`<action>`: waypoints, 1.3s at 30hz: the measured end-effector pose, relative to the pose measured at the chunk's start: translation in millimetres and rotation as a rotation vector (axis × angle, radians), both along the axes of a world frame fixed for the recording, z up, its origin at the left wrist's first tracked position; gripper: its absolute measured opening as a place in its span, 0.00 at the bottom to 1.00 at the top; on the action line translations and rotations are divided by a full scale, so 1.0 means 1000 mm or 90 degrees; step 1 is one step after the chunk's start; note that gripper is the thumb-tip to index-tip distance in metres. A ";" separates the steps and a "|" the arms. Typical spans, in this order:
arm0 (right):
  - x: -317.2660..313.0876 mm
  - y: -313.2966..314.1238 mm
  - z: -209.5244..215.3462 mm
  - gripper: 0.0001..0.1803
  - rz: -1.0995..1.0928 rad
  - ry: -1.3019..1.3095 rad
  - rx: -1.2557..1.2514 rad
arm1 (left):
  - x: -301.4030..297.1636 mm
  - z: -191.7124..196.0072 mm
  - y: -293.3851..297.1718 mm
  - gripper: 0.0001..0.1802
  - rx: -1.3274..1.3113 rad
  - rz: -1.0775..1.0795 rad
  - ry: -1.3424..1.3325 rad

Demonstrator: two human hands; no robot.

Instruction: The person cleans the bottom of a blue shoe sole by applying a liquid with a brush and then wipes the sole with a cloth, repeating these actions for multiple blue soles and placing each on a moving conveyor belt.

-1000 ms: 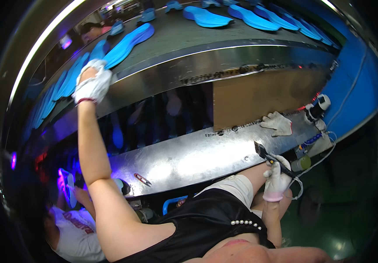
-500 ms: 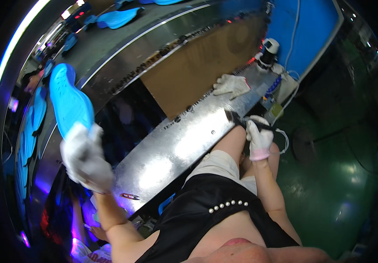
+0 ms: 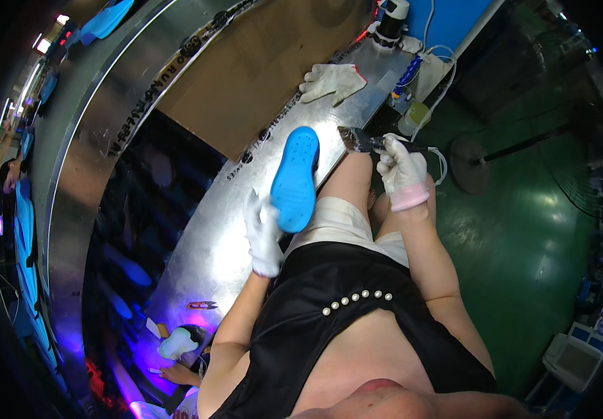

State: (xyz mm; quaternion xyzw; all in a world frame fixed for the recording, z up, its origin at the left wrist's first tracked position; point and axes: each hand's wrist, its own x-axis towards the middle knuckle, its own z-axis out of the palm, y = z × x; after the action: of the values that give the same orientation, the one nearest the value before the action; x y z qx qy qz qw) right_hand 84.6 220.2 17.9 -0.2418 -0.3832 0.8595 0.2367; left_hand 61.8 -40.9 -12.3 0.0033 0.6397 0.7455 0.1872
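A bright blue insole (image 3: 294, 183) lies at the near edge of the metal table (image 3: 211, 241), close to my lap, with small holes at its upper end. Beside its lower left edge is my left hand (image 3: 262, 236), in a white glove and slightly blurred. Its fingers are stretched out along the insole, and the thumb is near or touching its edge. In a white glove with a pink cuff, my right hand (image 3: 403, 170) is closed round the dark handle of a flat brush (image 3: 357, 140). The brush head sits just right of the insole, above my knee; a white cord loops from the handle's end.
A spare glove (image 3: 333, 82) and brown cardboard (image 3: 224, 84) lie farther back. Red-handled snips (image 3: 202, 305) rest at the table's near left. Blue insoles (image 3: 25, 237) line the belt at left. A co-worker's hand (image 3: 179, 375) shows lower left; a fan (image 3: 469, 164) stands at right.
My left hand has brought the blue insole from the belt side at left rightward to the table edge by my lap. The right hand still grips the brush. The view has shifted.
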 end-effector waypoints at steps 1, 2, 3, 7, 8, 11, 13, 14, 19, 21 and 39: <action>0.000 -0.004 0.000 0.08 0.013 0.000 -0.020 | -0.018 0.011 0.011 0.36 0.275 0.043 -0.313; -0.001 -0.009 0.002 0.08 0.009 -0.028 -0.022 | -0.031 -0.006 0.007 0.49 0.367 -0.002 -0.253; -0.001 -0.011 -0.001 0.09 0.017 -0.036 -0.016 | -0.042 -0.015 0.015 0.52 0.461 -0.045 -0.349; 0.000 -0.015 -0.017 0.09 0.061 -0.059 0.069 | -0.063 -0.061 0.033 0.54 0.690 -0.312 -0.446; -0.002 -0.016 -0.018 0.09 0.075 -0.080 0.101 | -0.058 -0.052 0.044 0.53 0.632 -0.237 -0.453; -0.021 -0.010 -0.026 0.09 0.131 -0.177 0.390 | -0.047 -0.031 0.066 0.53 0.590 -0.095 -0.520; -0.050 -0.007 -0.036 0.11 0.100 -0.190 0.641 | -0.046 -0.046 0.070 0.54 0.664 -0.138 -0.615; -0.061 -0.013 -0.034 0.11 0.034 -0.229 0.801 | -0.040 -0.044 0.074 0.54 0.615 -0.185 -0.536; -0.029 -0.075 0.026 0.06 0.058 0.117 1.190 | -0.053 -0.052 0.074 0.41 0.730 -0.109 -0.241; 0.003 -0.081 0.048 0.09 0.208 0.084 1.151 | -0.064 -0.059 0.062 0.38 0.690 -0.103 -0.138; 0.021 -0.085 0.066 0.14 0.182 0.290 1.141 | -0.032 0.001 0.069 0.28 0.545 -0.124 -0.241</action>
State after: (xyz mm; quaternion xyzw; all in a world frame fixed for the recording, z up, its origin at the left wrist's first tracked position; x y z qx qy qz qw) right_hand 106.0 135.2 84.3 0.2542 -0.8734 0.2911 0.2964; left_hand 30.2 28.2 -11.6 0.0039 0.2261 0.9086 0.3512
